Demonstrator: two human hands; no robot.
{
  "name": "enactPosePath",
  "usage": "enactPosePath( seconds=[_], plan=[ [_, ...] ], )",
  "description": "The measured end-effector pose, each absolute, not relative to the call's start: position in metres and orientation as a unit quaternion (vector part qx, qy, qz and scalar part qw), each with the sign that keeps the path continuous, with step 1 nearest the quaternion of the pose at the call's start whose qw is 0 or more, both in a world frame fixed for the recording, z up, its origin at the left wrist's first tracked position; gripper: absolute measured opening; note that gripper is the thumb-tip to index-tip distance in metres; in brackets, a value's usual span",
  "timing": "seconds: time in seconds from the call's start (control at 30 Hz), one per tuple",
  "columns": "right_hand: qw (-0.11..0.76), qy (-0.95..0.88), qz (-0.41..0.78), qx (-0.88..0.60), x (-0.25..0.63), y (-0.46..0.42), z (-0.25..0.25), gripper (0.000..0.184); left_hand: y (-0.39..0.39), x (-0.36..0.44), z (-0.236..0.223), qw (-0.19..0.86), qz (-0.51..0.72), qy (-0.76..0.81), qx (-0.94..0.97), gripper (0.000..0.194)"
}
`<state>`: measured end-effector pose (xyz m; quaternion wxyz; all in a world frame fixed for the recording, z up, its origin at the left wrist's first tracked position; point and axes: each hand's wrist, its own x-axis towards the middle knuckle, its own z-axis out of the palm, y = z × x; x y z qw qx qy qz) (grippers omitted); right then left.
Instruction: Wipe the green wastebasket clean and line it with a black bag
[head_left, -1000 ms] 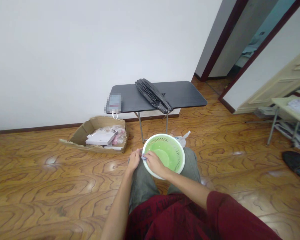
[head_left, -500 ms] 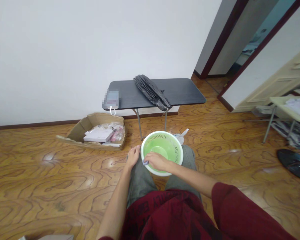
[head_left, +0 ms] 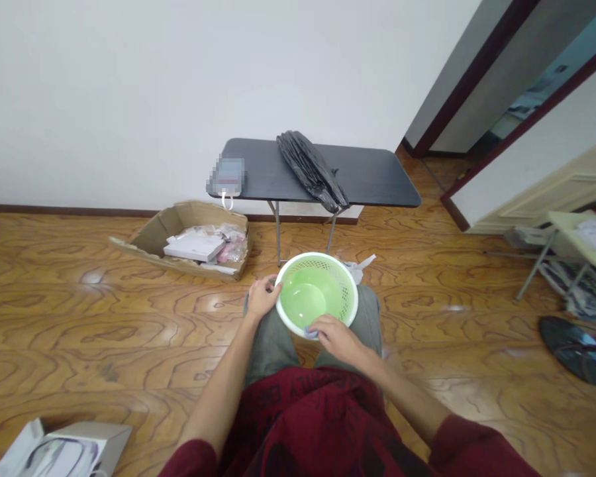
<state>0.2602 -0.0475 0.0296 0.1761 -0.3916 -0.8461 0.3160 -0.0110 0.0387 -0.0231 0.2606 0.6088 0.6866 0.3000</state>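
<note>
A light green plastic basket (head_left: 298, 296) with a white rim and perforated sides rests on my lap, tilted towards me. At its left edge my left hand (head_left: 263, 296) grips the rim with curled fingers. My right hand (head_left: 334, 331) is closed on a small bluish cloth (head_left: 311, 332), pressed against the near part of the rim. Most of the cloth is hidden under the fingers. Nothing lies inside the basket.
A black folding table (head_left: 377, 173) stands by the wall, bearing a crumpled black plastic bag (head_left: 312, 169) and a blurred device (head_left: 230, 175). On the floor are an open cardboard box (head_left: 146, 237) with packaging and a white carton (head_left: 112, 440). A pale chair (head_left: 571, 228) stands right.
My right hand has moved with the cloth from the basket's left inner side to its near rim. My left hand now grips the rim. The view has shifted slightly.
</note>
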Motion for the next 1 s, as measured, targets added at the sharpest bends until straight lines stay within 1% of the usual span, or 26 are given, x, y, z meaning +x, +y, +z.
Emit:
enactPosePath(
  seconds=[0.13, 0.27, 0.43, 0.63, 0.8, 1.0],
  plan=[
    [0.211, -0.859, 0.266, -0.382, 0.266, -0.071, 0.023, 0.036, 0.040, -0.005, -0.022, 0.240, 0.287, 0.694, 0.615, 0.040],
    [0.219, -0.861, 0.238, -0.393, 0.259, -0.075, 0.020, 0.036, 0.039, -0.003, -0.022, 0.235, 0.278, 0.692, 0.623, 0.043],
    [0.227, -0.855, 0.239, -0.401, 0.247, -0.081, 0.018, 0.040, 0.036, -0.003, -0.019, 0.227, 0.283, 0.697, 0.618, 0.043],
    [0.254, -0.843, 0.240, -0.409, 0.268, -0.089, 0.016, 0.045, 0.034, -0.005, -0.016, 0.231, 0.278, 0.692, 0.625, 0.044],
    [0.240, -0.829, 0.243, -0.443, 0.271, -0.092, 0.023, 0.045, 0.036, -0.004, -0.019, 0.228, 0.280, 0.688, 0.630, 0.044],
    [0.225, -0.803, 0.255, -0.490, 0.242, -0.098, 0.033, 0.041, 0.037, -0.003, -0.021, 0.221, 0.276, 0.687, 0.635, 0.043]
  ],
)
